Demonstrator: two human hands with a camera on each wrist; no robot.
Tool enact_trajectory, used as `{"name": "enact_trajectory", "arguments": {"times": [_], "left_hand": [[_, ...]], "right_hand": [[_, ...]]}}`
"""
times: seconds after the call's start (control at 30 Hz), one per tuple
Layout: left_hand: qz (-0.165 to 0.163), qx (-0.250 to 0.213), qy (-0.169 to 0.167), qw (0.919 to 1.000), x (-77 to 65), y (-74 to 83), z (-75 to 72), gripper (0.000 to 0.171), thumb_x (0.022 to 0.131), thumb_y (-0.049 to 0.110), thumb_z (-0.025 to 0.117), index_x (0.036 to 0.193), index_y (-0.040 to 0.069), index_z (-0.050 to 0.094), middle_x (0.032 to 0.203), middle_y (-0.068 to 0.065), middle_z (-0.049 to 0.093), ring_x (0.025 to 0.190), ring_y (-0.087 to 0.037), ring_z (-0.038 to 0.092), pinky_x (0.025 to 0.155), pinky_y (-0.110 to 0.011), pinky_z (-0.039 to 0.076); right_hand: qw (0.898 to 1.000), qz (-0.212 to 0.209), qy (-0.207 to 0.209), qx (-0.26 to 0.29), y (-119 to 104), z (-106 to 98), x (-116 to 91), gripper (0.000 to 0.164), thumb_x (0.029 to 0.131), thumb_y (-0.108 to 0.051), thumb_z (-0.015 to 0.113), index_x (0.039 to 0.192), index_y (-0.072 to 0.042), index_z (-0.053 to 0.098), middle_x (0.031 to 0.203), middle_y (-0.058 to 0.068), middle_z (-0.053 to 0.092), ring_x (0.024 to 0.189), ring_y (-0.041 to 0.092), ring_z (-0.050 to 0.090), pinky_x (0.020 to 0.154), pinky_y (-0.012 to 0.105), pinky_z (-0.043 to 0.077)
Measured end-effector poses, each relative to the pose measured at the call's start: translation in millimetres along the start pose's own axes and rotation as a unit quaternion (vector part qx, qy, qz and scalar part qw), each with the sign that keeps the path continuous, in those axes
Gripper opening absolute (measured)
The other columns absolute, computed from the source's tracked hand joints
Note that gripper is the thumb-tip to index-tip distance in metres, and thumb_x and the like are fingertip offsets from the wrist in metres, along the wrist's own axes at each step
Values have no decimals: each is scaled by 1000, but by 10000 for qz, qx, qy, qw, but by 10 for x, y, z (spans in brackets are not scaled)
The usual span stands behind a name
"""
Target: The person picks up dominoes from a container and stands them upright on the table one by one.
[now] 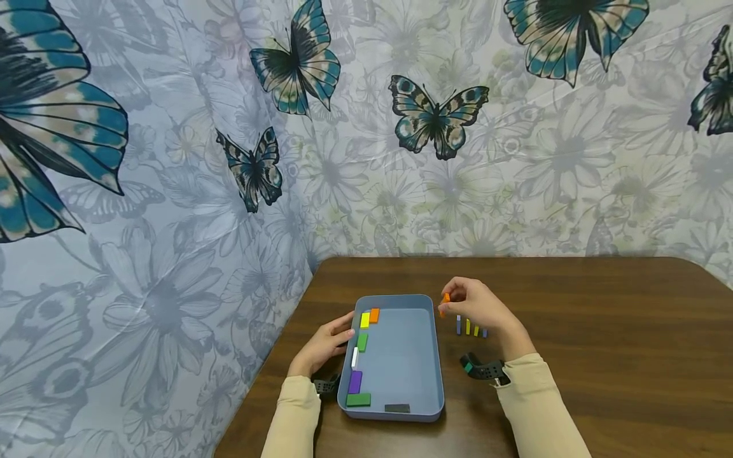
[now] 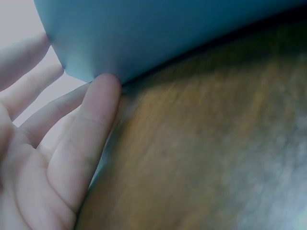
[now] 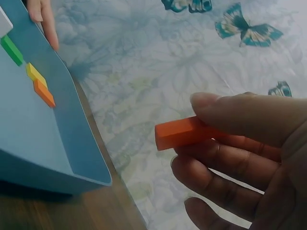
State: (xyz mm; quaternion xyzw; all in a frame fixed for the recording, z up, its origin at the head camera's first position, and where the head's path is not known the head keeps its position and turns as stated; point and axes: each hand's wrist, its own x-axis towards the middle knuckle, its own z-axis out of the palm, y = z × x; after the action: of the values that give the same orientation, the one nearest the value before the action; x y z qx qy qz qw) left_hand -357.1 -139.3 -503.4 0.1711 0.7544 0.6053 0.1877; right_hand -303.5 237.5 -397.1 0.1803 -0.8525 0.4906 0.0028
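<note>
An orange block (image 3: 180, 132) is pinched between the thumb and fingers of my right hand (image 1: 474, 305), raised just outside the right wall of the blue tray (image 1: 401, 356). My left hand (image 1: 325, 343) rests against the tray's left side, its fingers mostly straight along the outer wall. Inside the tray, blocks line the left wall: an orange block (image 1: 375, 315), a yellow block (image 1: 364, 320), a green block (image 1: 363, 343), a white block (image 1: 355, 358), a purple block (image 1: 355, 382) and a long green block (image 1: 358, 400). A dark grey block (image 1: 397, 408) lies by the near wall.
Right of the tray, several small blocks stand in a row on the brown wooden table (image 1: 601, 343), among them a blue block (image 1: 459, 325) and a yellow block (image 1: 467, 327). Butterfly-patterned wall covering (image 1: 366, 191) rises behind the table's far edge and along its left.
</note>
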Motion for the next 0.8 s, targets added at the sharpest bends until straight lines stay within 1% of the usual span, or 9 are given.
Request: {"name": "enact_trajectory", "arguments": {"times": [0.17, 0.23, 0.33, 0.4, 0.5, 0.6, 0.7, 0.8], "left_hand": [[-43, 33, 13, 10000, 0, -3, 3, 62, 104, 28, 56, 160, 18, 29, 158, -24, 36, 140, -39, 46, 110, -56, 43], [-45, 29, 23, 10000, 0, -1, 5, 63, 104, 28, 56, 159, 17, 29, 158, -24, 36, 140, -39, 46, 110, -56, 43], [-51, 5, 52, 10000, -1, 8, 9, 62, 104, 28, 56, 159, 17, 30, 157, -25, 37, 140, -40, 46, 110, -57, 43], [-65, 2, 67, 10000, -4, 11, 14, 62, 104, 27, 56, 159, 17, 30, 157, -25, 37, 139, -39, 46, 110, -57, 43], [-79, 17, 70, 9999, -12, 13, 23, 61, 105, 26, 55, 160, 17, 29, 157, -25, 37, 139, -39, 46, 111, -57, 42], [-70, 29, 32, 10000, -18, 11, 30, 62, 104, 27, 55, 160, 17, 29, 158, -24, 36, 140, -39, 45, 111, -57, 42], [-53, 27, 7, 10000, -21, 15, 28, 64, 104, 29, 56, 160, 17, 28, 158, -24, 35, 140, -40, 45, 111, -57, 42], [-61, 20, 20, 10000, -25, 18, 26, 64, 104, 30, 56, 160, 17, 28, 158, -24, 36, 140, -39, 45, 111, -57, 42]], "right_hand": [[9998, 154, 87, 2, 66, -80, -53, 22, 92, -13, 73, 103, 1, 60, 92, 11, 70, 86, 27, 68, 73, 34, 54], [9997, 212, 93, 42, 93, -119, -75, 22, 92, -13, 73, 103, 2, 61, 92, 12, 70, 88, 29, 68, 74, 35, 55], [9998, 181, 73, 59, 140, -188, -110, 22, 93, -13, 72, 104, 3, 61, 93, 13, 69, 88, 29, 67, 75, 35, 56], [9997, 191, 66, 125, 169, -234, -139, 22, 93, -13, 71, 105, 3, 61, 94, 14, 69, 88, 29, 67, 75, 34, 56], [9993, 240, 118, 250, 226, -296, -185, 23, 94, -14, 71, 107, 3, 62, 96, 15, 69, 89, 26, 67, 77, 29, 57], [9986, 316, 253, 328, 285, -354, -235, 24, 94, -14, 71, 110, 2, 62, 98, 16, 70, 88, 22, 68, 77, 26, 56], [9983, 340, 420, 195, 344, -402, -274, 27, 95, -15, 70, 114, 2, 62, 98, 15, 71, 87, 19, 68, 78, 28, 56], [9970, 448, 626, -62, 411, -434, -312, 30, 96, -19, 69, 118, 2, 64, 100, 13, 72, 90, 19, 68, 81, 31, 55]]}}
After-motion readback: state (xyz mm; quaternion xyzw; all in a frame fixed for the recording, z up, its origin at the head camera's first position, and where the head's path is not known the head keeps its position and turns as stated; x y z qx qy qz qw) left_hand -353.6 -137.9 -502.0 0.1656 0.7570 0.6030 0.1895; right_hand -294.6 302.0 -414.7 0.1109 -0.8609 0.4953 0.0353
